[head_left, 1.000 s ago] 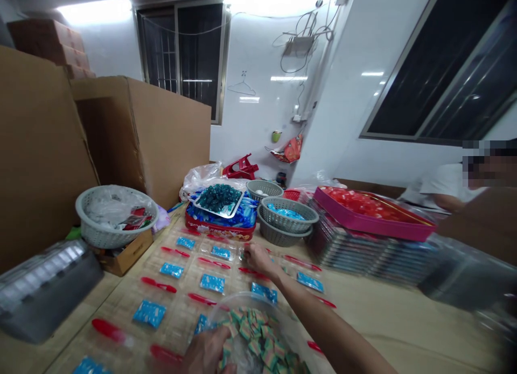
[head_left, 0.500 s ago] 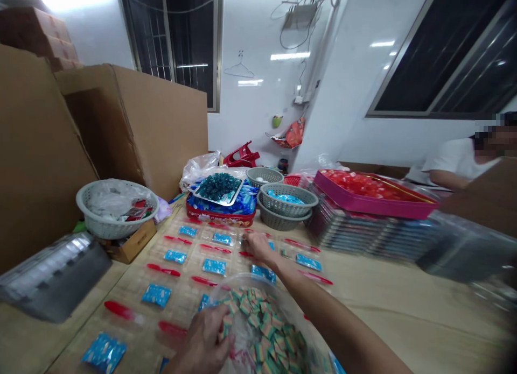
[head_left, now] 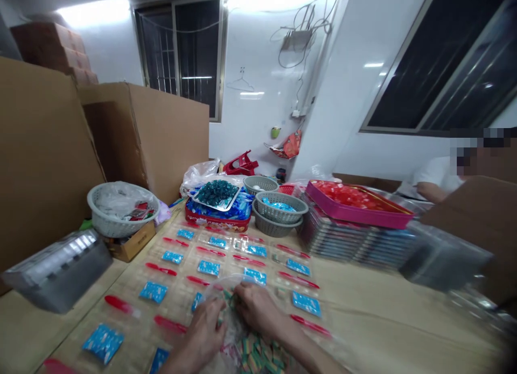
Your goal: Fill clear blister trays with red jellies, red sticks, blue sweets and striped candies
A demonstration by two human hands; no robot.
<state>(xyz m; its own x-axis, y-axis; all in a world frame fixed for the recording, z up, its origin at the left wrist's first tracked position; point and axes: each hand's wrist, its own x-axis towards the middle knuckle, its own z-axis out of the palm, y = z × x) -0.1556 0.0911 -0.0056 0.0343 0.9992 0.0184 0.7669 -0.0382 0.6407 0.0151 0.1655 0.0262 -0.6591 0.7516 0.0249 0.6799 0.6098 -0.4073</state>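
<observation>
Below me is a clear round bowl holding many small striped green-and-orange blocks and some crumpled clear plastic. My left hand is at its left side, fingers curled, with a striped block showing at the fingertips. Over the bowl's far part, my right hand has its fingers bent together close to the left one; what they pinch is hidden. Rows of clear plastic trays around the bowl each carry a red pen and a blue printed packet.
Behind the trays stand a red tin with blue packets, stacked grey baskets and a pink box on stacked trays. A white basket and cardboard boxes are at left. A person in a white sleeve sits at right.
My right hand has come back from a far tray to the bowl, beside my left hand. My left hand stays near the bowl's left side. The view has shifted slightly.
</observation>
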